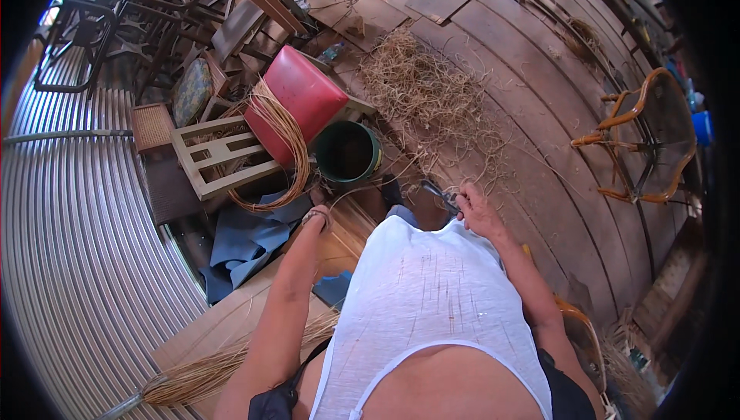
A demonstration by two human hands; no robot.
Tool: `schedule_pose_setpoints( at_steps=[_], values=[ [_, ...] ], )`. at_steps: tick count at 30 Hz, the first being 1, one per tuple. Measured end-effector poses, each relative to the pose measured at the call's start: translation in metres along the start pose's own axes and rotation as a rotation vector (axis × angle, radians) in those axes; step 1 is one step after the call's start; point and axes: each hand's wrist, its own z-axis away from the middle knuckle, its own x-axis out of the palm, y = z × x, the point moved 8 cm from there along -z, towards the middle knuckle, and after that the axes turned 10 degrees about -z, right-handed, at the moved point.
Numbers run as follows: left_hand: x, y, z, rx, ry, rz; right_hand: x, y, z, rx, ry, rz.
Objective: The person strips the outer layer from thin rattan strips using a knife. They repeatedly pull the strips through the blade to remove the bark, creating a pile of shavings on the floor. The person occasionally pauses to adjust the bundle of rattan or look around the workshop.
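Note:
My left hand (pixel 317 219) is closed beside the green bucket, with a thin strand of tan cane coming from its fingers. The strand (pixel 362 185) runs up to the right past the bucket. On the other side of my lap, my right hand (pixel 478 210) is curled closed, next to a dark object with a shiny part (pixel 438 193). Exactly what it grips is too small to tell. A looped bundle of cane (pixel 295 146) hangs over a red-cushioned chair (pixel 302 96) with a pale frame, lying tipped over. The green bucket (pixel 347 151) stands between that chair and my knees.
A heap of cane shavings (pixel 424 84) covers the wooden floor ahead. Chair frames (pixel 92 30) pile up at the far left by a corrugated metal wall (pixel 85 242). A rattan armchair (pixel 647 142) stands right. Long cane strips (pixel 189 377) and blue sheets (pixel 250 239) lie left.

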Motion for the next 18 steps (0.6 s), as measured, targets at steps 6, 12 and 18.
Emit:
schedule_pose_setpoints(
  at_steps=[6, 12, 18],
  values=[
    [-0.118, 0.140, 0.068, 0.539, -0.114, 1.245, 0.013, 0.006, 0.005, 0.160, -0.003, -0.101],
    [-0.128, 0.220, 0.096, 0.717, -0.032, 1.212, 0.021, 0.000, -0.022, -0.002, 0.021, -0.369],
    [-0.137, 0.231, 0.128, 0.812, 0.169, 1.248, 0.016, -0.029, -0.016, -0.138, 0.244, -0.204]
  ],
)
